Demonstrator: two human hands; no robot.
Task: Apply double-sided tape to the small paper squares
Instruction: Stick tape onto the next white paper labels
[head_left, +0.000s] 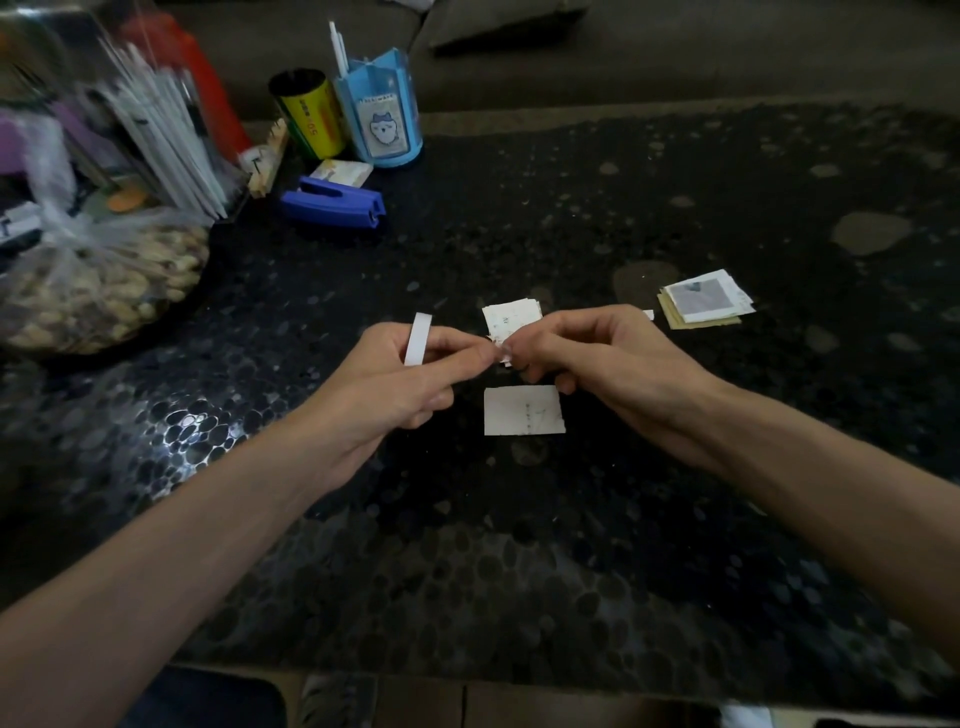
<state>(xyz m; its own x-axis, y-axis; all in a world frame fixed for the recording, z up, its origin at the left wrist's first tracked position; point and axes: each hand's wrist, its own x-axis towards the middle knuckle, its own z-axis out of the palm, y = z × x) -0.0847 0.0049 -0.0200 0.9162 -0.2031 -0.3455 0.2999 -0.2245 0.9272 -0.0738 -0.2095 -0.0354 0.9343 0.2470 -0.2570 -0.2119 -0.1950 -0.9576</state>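
1. Table (675, 171): dark, glossy, pebble-patterned top.
2. Far-left edge: knotted clear plastic bag of peanuts (98, 280), lumpy. Behind it, a clear holder of thin white sticks (156, 140), blurred.
3. Far edge, left of middle: yellow cylindrical canister (309, 114) and blue plastic pen holder (382, 119) with a cartoon label. In front of them, a small flat box (340, 174) and a blue plastic stapler (332, 202).
4. Middle, above the table: left hand (395, 374), fingers curled, holding the roll of double-sided tape (417, 339), a narrow white ring standing on edge.
5. Between the hands: tape end (504, 356), a short white tab pinched by the fingertips of both hands.
6. Just beyond the hands: small stack of paper squares (511, 317), off-white, edges uneven.
7. Just in front of the hands: single paper square (523, 409), flat, matte, faintly marked. No tape can be made out on it.
8. Right hand (597, 358), thumb and forefinger nipping the tape end, other fingers curled under.
9. Toward the right edge: second stack (704, 299), white and tan sheets, the top one with a grey print. A white scrap (648, 314) lies beside it.

Progress, as judged: a piece is being drawn off the roll and not yet laid. The single square looks next. Whether either stack is already taped cannot be told.
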